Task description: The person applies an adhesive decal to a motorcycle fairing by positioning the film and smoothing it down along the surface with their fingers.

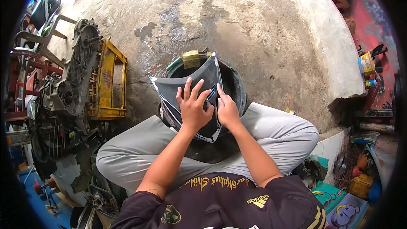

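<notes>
A dark grey fairing-like panel (174, 87) with white and blue edges rests over a round black tub (237, 80) between my bent legs. My left hand (196, 107) lies over the panel's middle, its fingers spread and a small dark gap showing between index finger and thumb. On the panel's right edge is my right hand (227, 108), index finger stretched along the white rim, the other fingers partly curled. Whatever lies under the fingertips is too small to make out. A yellowish piece (191, 59) sits at the tub's far rim.
To the left stand a yellow crate (112, 80), a metal engine casing (80, 68) and a chair (46, 38). A low white concrete ledge (330, 42) runs along the right. Tools and parts lie at the lower right, near a green mat (324, 191).
</notes>
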The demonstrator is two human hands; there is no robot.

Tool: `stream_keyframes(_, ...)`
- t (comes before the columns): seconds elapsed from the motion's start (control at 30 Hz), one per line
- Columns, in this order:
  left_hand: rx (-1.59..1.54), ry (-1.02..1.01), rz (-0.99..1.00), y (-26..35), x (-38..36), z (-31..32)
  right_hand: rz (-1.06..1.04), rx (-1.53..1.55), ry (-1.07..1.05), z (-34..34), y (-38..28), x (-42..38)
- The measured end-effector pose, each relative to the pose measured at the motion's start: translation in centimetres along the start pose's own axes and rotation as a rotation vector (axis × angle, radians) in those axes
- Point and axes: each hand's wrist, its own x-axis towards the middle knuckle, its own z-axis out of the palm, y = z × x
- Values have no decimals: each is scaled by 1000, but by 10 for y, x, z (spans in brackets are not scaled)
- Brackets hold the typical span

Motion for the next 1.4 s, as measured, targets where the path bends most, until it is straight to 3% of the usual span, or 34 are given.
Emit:
stream_keyframes(0.07,7,-1,2,1,0,1,-128,-52,35,3,12,4)
stream_keyframes(0.33,5,16,8,0,1,1,-182,-64,96,0,2,92)
stream_keyframes(0.47,22,4,0,0,0,1,-165,-63,72,3,13,51)
stream_keyframes(0.6,-14,13,9,0,-1,1,-1,20,-18,-4,-5,-6)
stream_keyframes(0.7,-5,24,2,0,0,3,-130,-33,47,3,14,10)
stream_keyframes(0.9,7,24,6,0,0,0,-96,-94,48,-5,-3,79)
stream_keyframes(1.2,-2,18,-2,0,-1,2,-102,5,83,11,9,-6)
stream_keyframes(1.4,18,16,7,-1,-1,3,-92,-37,87,3,9,56)
